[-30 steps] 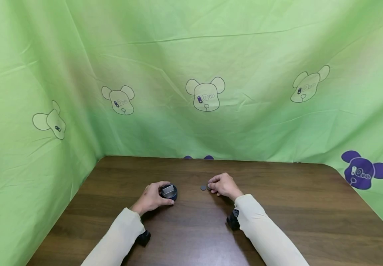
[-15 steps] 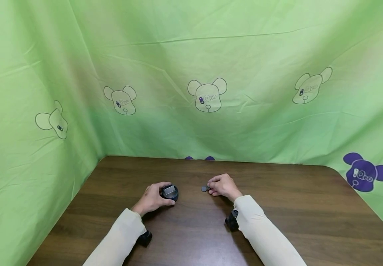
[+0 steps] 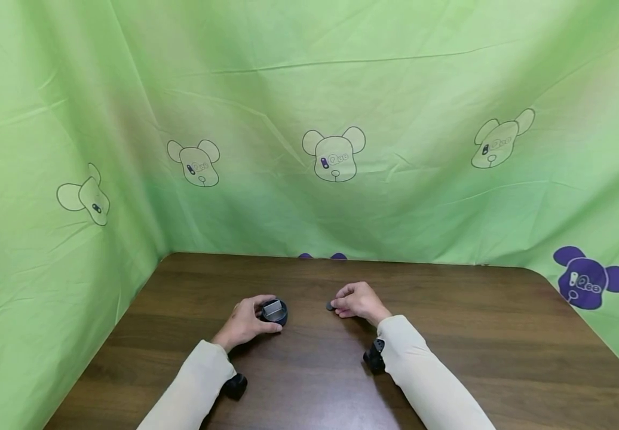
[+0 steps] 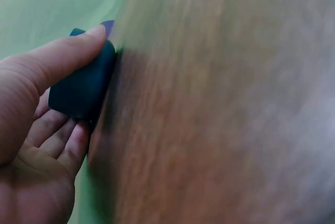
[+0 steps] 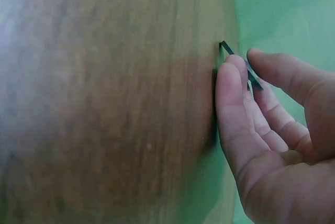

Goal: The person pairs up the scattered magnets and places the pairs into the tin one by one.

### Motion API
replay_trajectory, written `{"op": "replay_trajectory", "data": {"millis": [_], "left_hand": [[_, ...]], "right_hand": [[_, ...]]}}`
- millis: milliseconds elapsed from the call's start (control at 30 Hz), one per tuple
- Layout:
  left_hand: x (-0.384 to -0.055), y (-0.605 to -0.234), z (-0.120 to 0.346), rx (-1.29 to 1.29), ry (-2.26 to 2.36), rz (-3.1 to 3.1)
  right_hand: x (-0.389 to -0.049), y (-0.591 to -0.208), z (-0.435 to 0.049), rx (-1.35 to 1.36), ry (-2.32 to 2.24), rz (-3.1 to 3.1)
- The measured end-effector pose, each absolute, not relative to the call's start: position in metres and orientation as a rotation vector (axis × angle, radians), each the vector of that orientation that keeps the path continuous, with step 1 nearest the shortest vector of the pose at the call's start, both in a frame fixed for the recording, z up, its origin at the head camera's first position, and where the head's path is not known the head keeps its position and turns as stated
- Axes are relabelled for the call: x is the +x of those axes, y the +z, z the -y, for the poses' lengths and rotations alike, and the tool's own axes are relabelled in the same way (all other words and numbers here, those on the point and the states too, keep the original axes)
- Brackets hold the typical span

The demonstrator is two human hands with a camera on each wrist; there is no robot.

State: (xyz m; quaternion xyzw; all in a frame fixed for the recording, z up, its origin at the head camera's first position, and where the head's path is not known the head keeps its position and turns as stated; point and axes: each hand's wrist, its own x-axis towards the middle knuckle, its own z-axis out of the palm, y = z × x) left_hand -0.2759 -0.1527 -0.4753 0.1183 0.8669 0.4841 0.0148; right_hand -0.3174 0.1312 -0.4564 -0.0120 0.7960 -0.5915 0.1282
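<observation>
My left hand point(image 3: 245, 321) holds a small round dark container point(image 3: 282, 321), thumb on one side and fingers on the other. Its top shows a grey, partly raised inner piece. From the left wrist, the container's dark side wall point(image 4: 84, 88) appears close to the wood. To the right, my right hand point(image 3: 361, 301) pinches a thin grey disc point(image 3: 330, 306), perhaps a coin, with its fingertips. The right wrist view shows this disc point(image 5: 254, 79) edge-on and tilted between thumb and fingers. Whether a second disc lies behind the fingers I cannot tell.
Both hands work over a brown wooden table point(image 3: 309, 370). A green curtain point(image 3: 256, 221) printed with bear heads hangs behind the table and along its sides. Dark wrist cameras sit under both cream sleeves point(image 3: 422, 364).
The right fingertips have moved slightly left, onto the disc that lay beside them, and it is now tilted. Two discs showed earlier; one shows now. My left hand stays put on the container.
</observation>
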Motion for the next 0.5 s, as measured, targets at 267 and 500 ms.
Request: {"op": "replay_trajectory", "data": {"millis": [267,500], "left_hand": [[-0.2732,-0.4813,0.1532,0.331,1.629,-2.661],[-0.2732,-0.4845,0.1512,0.307,1.719,-2.634]], "right_hand": [[-0.3129,-0.4539,-0.1267,-0.018,-1.687,-2.340],[-0.3107,-0.4489,-0.1248,-0.010,-1.673,-2.349]]}}
